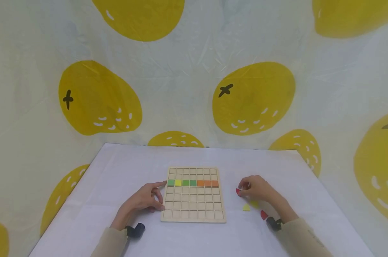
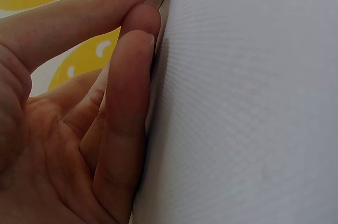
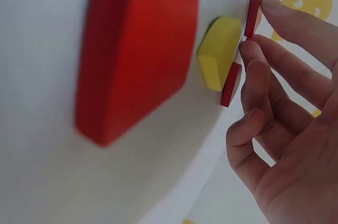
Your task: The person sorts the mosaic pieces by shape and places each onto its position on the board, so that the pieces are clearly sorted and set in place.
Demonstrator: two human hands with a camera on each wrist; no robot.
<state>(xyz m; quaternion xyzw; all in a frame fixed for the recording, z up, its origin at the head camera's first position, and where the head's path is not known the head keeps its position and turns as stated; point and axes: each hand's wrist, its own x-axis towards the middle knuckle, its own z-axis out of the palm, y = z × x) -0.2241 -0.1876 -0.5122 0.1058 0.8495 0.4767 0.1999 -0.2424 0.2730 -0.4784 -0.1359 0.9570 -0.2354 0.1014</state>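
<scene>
A square wooden grid board lies flat on the white table. One row across it holds green, yellow and orange square tiles. My left hand touches the board's left edge, forefinger higher up and thumb near the lower corner. In the left wrist view its fingertips meet the wooden edge. To the right of the board, my right hand pinches a small red piece between thumb and forefinger, close over the table. Below that hand lie yellow pieces and another red piece.
A red piece lies by the right wrist and looms large in the right wrist view. Dark wrist cameras sit on both wrists. Behind the table hangs a pale curtain printed with yellow fruit.
</scene>
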